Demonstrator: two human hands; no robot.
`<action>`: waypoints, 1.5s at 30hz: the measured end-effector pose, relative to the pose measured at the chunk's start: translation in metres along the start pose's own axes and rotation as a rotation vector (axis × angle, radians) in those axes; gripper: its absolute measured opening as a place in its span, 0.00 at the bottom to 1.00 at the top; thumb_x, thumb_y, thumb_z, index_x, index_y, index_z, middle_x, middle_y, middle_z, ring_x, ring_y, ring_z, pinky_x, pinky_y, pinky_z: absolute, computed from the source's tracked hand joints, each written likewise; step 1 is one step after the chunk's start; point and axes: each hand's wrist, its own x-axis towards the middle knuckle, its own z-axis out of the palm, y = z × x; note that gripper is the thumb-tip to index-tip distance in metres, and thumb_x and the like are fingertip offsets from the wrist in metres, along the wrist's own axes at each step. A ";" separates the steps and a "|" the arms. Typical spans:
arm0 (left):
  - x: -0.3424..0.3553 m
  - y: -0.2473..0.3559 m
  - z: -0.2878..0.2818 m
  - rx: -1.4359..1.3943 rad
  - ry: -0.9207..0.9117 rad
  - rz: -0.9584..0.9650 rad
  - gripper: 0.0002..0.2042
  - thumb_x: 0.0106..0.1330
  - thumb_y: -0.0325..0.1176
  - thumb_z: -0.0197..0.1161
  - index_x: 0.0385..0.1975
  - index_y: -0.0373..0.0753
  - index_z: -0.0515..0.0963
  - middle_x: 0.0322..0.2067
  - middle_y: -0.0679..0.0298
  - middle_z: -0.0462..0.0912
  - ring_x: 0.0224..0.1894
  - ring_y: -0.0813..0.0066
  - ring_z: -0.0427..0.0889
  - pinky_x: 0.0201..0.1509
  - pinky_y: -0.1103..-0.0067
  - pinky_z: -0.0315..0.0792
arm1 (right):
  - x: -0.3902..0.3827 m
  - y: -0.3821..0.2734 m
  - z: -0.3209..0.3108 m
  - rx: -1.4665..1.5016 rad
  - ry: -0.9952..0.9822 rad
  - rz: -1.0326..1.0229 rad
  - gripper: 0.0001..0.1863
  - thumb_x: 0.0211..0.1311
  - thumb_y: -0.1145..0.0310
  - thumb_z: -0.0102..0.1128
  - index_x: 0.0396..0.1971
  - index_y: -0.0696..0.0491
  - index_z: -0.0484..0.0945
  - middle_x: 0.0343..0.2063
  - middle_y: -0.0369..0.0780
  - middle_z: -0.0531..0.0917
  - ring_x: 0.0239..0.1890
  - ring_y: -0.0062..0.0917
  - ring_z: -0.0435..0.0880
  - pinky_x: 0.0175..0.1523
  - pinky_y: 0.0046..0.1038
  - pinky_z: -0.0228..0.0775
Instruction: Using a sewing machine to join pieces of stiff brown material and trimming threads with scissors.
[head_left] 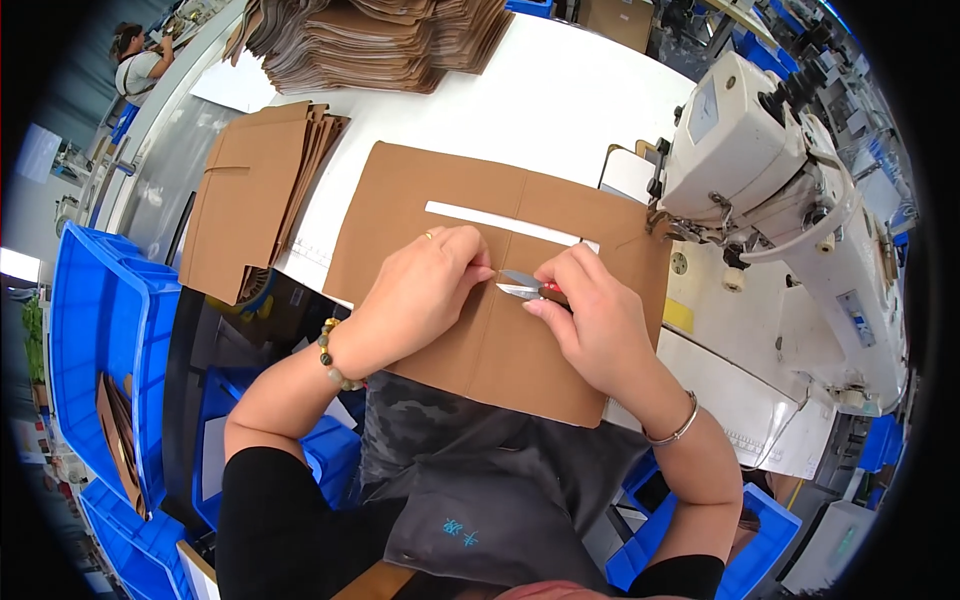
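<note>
A brown flat panel (430,180) with a seam down its middle lies before me, over the table edge and my lap. On it rests a narrow white strip (510,225). My right hand (605,325) grips small thread snips (518,291) with a bit of red at the handle; their blades are parted and point left, just above the seam. Close to the blade tips, my left hand (420,290) pinches thumb and forefinger together over the panel. Whatever lies between those fingertips is too small to make out.
A white sewing machine (735,150) stands at the right. Stacked brown pieces (370,45) lie at the back of the white table (570,85), with more brown panels (245,190) at the left. Blue bins (100,340) stand at the far left; another person (140,72) is beyond.
</note>
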 end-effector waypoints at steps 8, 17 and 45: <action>0.001 0.005 0.004 -0.303 0.075 -0.077 0.09 0.64 0.21 0.70 0.41 0.36 0.78 0.30 0.66 0.82 0.26 0.82 0.77 0.31 0.83 0.71 | 0.002 -0.003 0.010 -0.077 -0.015 -0.033 0.12 0.63 0.66 0.67 0.38 0.53 0.72 0.38 0.41 0.75 0.38 0.37 0.83 0.37 0.39 0.76; -0.002 0.003 0.002 -0.407 0.040 -0.138 0.11 0.65 0.20 0.68 0.44 0.36 0.76 0.30 0.68 0.82 0.28 0.84 0.78 0.33 0.85 0.72 | 0.002 -0.004 0.015 -0.103 0.018 -0.034 0.12 0.62 0.67 0.67 0.36 0.53 0.71 0.36 0.40 0.75 0.36 0.36 0.84 0.36 0.38 0.76; -0.160 -0.125 -0.060 -0.066 0.070 -0.830 0.09 0.60 0.28 0.75 0.32 0.33 0.82 0.24 0.68 0.83 0.28 0.85 0.80 0.34 0.82 0.75 | 0.013 0.007 0.008 -0.074 0.101 0.116 0.06 0.67 0.71 0.63 0.36 0.55 0.74 0.33 0.40 0.79 0.32 0.33 0.82 0.39 0.32 0.73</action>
